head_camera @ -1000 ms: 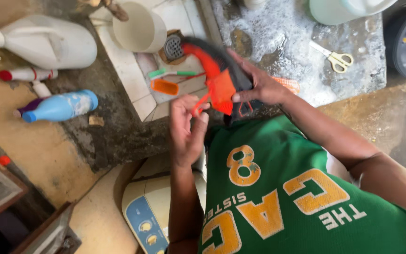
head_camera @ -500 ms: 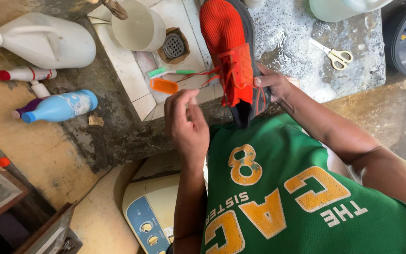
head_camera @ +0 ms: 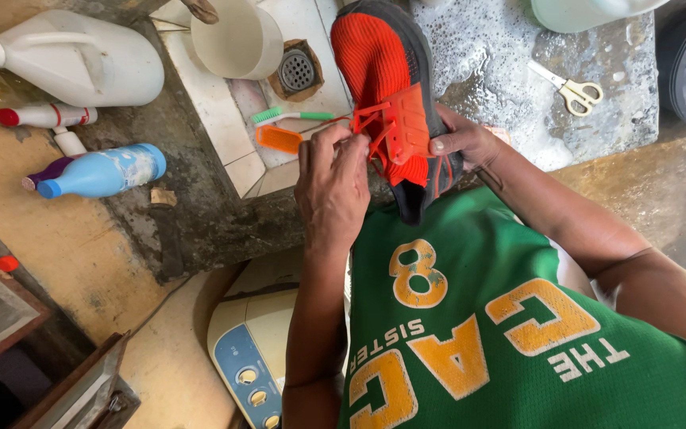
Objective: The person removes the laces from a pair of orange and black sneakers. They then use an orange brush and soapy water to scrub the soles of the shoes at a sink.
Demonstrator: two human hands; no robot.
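Now the shoe stands a bit straighter, and the left hand has come up to its laces. At the hand's ten o'clock lie a brush, a drain and a cup. Scissors lie at two o'clock from the shoe. Left fingers pinch together on the laces. The right hand grips the shoe's side, fingers closed on it.

We see a matt orange knit-cloth shoe with smooth orange laces, glossy plastic bottles, a rough, wet stone tabletop, smooth pale tiles and a green cloth jersey.
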